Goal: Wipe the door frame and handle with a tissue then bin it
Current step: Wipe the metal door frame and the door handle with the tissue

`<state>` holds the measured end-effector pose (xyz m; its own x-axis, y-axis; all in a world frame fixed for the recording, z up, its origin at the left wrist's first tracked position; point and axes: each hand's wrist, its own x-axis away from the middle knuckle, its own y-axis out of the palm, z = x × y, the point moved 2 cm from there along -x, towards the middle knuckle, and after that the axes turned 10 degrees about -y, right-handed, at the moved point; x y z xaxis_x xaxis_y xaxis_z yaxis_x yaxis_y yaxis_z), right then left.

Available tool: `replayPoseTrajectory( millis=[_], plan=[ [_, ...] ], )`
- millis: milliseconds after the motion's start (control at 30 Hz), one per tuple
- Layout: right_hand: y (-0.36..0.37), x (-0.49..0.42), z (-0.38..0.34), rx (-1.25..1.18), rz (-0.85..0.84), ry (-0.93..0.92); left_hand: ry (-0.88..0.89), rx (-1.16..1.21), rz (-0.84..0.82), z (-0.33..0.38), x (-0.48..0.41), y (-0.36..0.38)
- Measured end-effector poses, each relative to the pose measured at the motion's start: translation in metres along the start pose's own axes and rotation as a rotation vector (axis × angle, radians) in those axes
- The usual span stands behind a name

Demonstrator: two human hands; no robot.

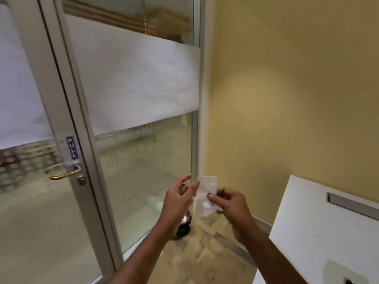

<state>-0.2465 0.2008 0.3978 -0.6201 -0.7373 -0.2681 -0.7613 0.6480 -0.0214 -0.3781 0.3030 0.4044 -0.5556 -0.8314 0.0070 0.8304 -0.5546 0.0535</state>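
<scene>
Right hand (pixel 229 203) pinched the tissue (pixel 206 198) by its lower edge, sheet upright, long axis vertical, held in front of the glass panel. Left hand (pixel 180 193) was released, fingers spread, just beside the tissue's left edge, possibly touching it. Brass handle (pixel 65 174) and door frame (pixel 61 111) lay well off to the left and a bit higher, nearer the left hand. Wiping looked not yet started; no bin clearly in view.
</scene>
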Motion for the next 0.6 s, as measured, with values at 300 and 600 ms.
replayPoseTrajectory(
  millis=[300, 600],
  plan=[
    [0.135, -0.030, -0.010, -0.227, -0.150, 0.071, -0.068, 0.035, 0.017, 0.017, -0.014, -0.132],
    [0.215, -0.058, -0.008, -0.198, -0.237, 0.022, -0.066, -0.019, 0.204, 0.017, -0.029, -0.210]
  ],
)
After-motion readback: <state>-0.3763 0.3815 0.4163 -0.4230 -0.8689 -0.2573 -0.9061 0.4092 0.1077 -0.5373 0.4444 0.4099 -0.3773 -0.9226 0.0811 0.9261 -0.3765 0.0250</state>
